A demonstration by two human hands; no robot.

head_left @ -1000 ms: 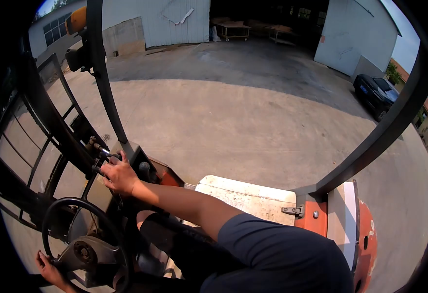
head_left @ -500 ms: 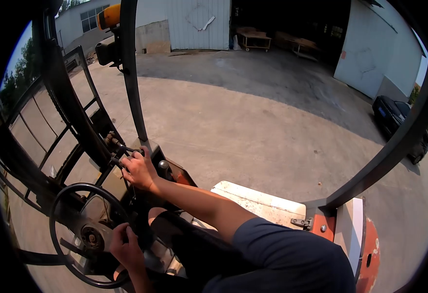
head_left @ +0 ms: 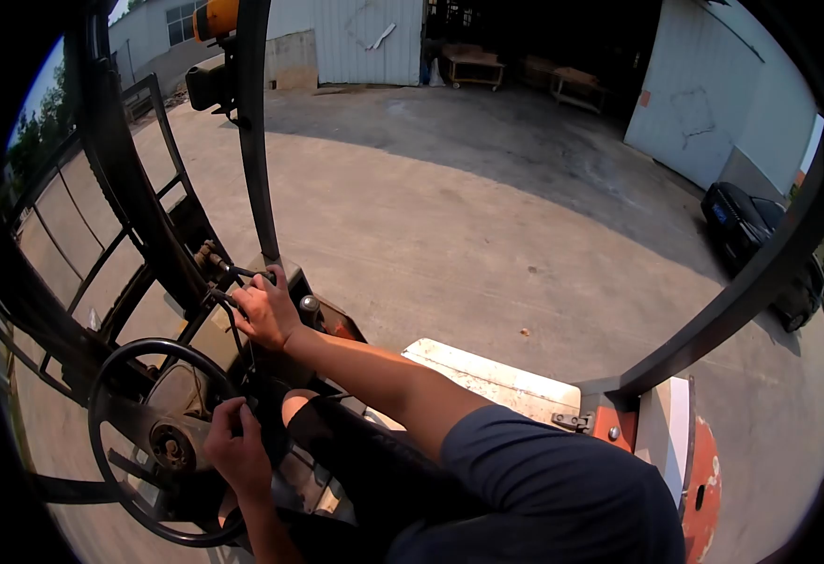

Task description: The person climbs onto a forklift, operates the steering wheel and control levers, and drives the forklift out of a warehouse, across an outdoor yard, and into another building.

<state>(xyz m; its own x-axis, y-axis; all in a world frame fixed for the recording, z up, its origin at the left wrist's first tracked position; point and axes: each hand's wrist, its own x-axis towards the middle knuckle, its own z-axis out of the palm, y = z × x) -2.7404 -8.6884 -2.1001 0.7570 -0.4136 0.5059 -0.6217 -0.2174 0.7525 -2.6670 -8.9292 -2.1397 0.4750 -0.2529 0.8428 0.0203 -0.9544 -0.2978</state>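
Observation:
My right hand (head_left: pixel 266 308) reaches forward with curled fingers around the dark control levers (head_left: pixel 233 301) beside the dashboard. Just right of it stands another lever with a rounded knob (head_left: pixel 310 304). My left hand (head_left: pixel 238 446) is closed at the right side of the black steering wheel (head_left: pixel 99 423), its fingers bent over the rim. Part of its grip is hidden by the hand itself. The wheel's round hub (head_left: pixel 172 446) shows to the left of that hand.
The forklift's mast (head_left: pixel 130 179) rises at left, near a slanted cab post (head_left: pixel 255 141). A white panel (head_left: pixel 497 381) lies at my right. Outside are concrete ground (head_left: pixel 412 226), an open shed door (head_left: pixel 694 103), wheeled carts (head_left: pixel 473 68) and a dark parked car (head_left: pixel 746 221).
Marks on the ground have slid left past the forklift, so it has moved relative to the yard. My left hand has risen slightly along the wheel. The right hand stays at the levers.

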